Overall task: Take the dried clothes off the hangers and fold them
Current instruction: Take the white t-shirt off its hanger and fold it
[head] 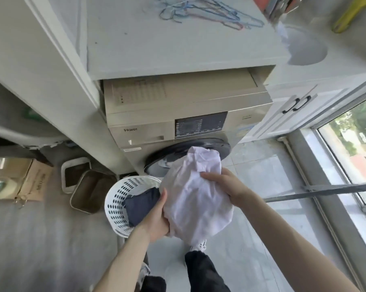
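Grip: your left hand (159, 216) curling round near-left edge of bundled white garment (196, 199), your right hand (226, 186) clutching right side; dark cloth (142, 205) lying in basket (114, 199), left.

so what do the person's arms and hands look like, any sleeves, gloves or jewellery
The left forearm and right forearm are uncovered down to the frame edge, so no sleeves show. The bare left hand and bare right hand wear no gloves. No watch, bracelet or ring is visible. The left hand's fingers are hidden, so rings there cannot be ruled out.
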